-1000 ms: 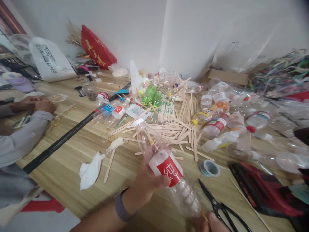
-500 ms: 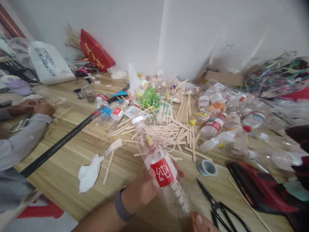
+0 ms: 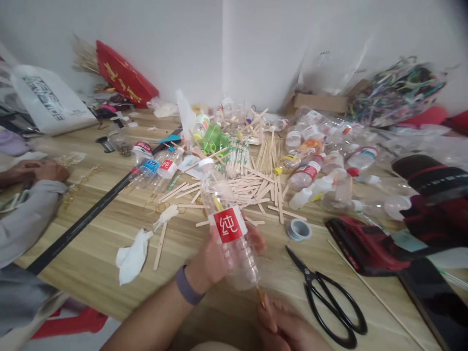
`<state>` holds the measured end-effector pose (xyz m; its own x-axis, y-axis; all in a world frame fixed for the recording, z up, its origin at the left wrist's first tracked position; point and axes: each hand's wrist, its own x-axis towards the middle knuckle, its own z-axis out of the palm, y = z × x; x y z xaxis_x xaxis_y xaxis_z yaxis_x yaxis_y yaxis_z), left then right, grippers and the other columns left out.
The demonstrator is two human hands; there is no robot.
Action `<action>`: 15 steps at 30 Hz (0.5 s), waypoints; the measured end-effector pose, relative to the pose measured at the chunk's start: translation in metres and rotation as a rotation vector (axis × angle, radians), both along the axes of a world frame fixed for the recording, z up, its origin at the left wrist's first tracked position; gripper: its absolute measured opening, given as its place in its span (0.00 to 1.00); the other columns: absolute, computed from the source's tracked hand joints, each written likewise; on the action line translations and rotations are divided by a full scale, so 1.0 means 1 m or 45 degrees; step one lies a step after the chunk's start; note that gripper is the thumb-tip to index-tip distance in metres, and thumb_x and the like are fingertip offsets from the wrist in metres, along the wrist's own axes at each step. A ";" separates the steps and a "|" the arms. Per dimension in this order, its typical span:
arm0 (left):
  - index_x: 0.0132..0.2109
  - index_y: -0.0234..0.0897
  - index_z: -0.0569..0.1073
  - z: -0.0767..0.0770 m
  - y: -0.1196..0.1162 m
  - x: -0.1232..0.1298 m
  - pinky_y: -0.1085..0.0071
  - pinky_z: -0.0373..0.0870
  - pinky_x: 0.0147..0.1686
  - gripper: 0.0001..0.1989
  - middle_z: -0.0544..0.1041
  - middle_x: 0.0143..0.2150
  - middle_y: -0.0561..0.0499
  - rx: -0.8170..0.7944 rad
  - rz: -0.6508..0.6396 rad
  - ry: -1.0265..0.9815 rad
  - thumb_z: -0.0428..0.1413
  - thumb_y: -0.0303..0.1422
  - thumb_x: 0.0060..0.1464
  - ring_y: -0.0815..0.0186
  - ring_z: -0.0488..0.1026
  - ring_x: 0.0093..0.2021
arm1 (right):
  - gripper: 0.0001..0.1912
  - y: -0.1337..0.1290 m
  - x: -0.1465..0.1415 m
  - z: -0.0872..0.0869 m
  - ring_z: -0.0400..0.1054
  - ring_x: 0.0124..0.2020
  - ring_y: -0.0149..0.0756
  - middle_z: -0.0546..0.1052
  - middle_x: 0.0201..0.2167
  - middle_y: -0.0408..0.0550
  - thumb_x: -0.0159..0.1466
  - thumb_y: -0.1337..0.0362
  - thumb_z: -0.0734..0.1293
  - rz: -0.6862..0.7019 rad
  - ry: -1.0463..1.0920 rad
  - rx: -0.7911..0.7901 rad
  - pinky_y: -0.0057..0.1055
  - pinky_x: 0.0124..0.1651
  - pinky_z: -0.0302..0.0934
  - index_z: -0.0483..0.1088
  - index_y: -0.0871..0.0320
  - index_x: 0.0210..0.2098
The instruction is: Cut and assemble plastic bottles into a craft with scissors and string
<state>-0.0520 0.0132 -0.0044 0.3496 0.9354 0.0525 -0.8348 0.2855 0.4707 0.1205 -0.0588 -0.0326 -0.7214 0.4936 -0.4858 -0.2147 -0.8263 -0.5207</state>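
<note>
A clear plastic bottle (image 3: pixel 228 224) with a white cap and a red and white label is tilted in front of me, cap pointing away. My left hand (image 3: pixel 217 258), with a purple band at the wrist, is wrapped round its middle from below. At the bottle's base, my right hand (image 3: pixel 274 317) pinches a thin gold-coloured piece (image 3: pixel 260 296) that meets the base. Black-handled scissors (image 3: pixel 325 297) lie open on the wooden table (image 3: pixel 98 263), right of my right hand.
Wooden sticks (image 3: pixel 248 187), plastic bottles (image 3: pixel 307 170) and a wire spool (image 3: pixel 299 229) lie beyond. A red and black power tool (image 3: pixel 369 248) stands at right, white tissue (image 3: pixel 133 256) lies at left. Another person's hands (image 3: pixel 44 170) are at far left.
The view has shifted to the right. The bottle has turned a little more upright, its label now facing me. My right hand has come further into view, pinching the gold-coloured piece at the base.
</note>
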 end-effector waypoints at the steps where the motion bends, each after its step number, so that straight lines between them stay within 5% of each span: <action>1: 0.46 0.40 0.78 0.000 0.001 0.000 0.62 0.72 0.43 0.29 0.80 0.39 0.49 -0.025 0.021 0.016 0.64 0.54 0.42 0.60 0.77 0.37 | 0.27 0.001 -0.002 -0.001 0.42 0.10 0.20 0.56 0.10 0.33 0.57 0.40 0.69 0.042 -0.045 0.029 0.23 0.15 0.33 0.61 0.57 0.23; 3: 0.42 0.36 0.79 0.001 0.004 -0.005 0.70 0.71 0.34 0.28 0.80 0.35 0.49 -0.049 -0.018 0.091 0.63 0.54 0.43 0.64 0.76 0.32 | 0.30 0.006 -0.005 0.001 0.50 0.12 0.21 0.64 0.13 0.38 0.56 0.36 0.67 0.165 -0.154 0.145 0.22 0.16 0.37 0.66 0.59 0.26; 6: 0.37 0.29 0.79 0.005 0.007 -0.017 0.74 0.67 0.26 0.31 0.79 0.30 0.46 -0.049 -0.302 0.264 0.62 0.57 0.42 0.65 0.75 0.28 | 0.31 0.029 -0.004 0.017 0.62 0.20 0.27 0.73 0.25 0.47 0.55 0.36 0.67 0.218 -0.423 0.593 0.25 0.23 0.51 0.73 0.61 0.31; 8: 0.37 0.27 0.79 0.009 0.007 -0.025 0.74 0.66 0.25 0.32 0.79 0.29 0.45 -0.021 -0.445 0.346 0.62 0.57 0.42 0.65 0.74 0.28 | 0.28 0.051 0.000 0.034 0.62 0.26 0.30 0.72 0.26 0.45 0.51 0.38 0.71 -0.105 -0.643 0.831 0.28 0.30 0.55 0.75 0.59 0.32; 11: 0.38 0.29 0.79 0.011 0.004 -0.031 0.73 0.67 0.27 0.29 0.80 0.32 0.45 -0.021 -0.476 0.418 0.62 0.54 0.44 0.64 0.76 0.29 | 0.27 0.079 0.002 0.057 0.63 0.31 0.32 0.73 0.35 0.45 0.53 0.41 0.72 -0.453 -0.538 0.802 0.30 0.34 0.56 0.74 0.55 0.41; 15: 0.38 0.30 0.79 0.008 -0.001 -0.034 0.71 0.69 0.28 0.27 0.80 0.32 0.44 -0.038 -0.457 0.477 0.63 0.53 0.44 0.61 0.78 0.29 | 0.25 0.089 -0.005 0.068 0.59 0.27 0.29 0.70 0.25 0.42 0.49 0.43 0.75 -0.484 -0.393 0.766 0.29 0.32 0.53 0.72 0.58 0.31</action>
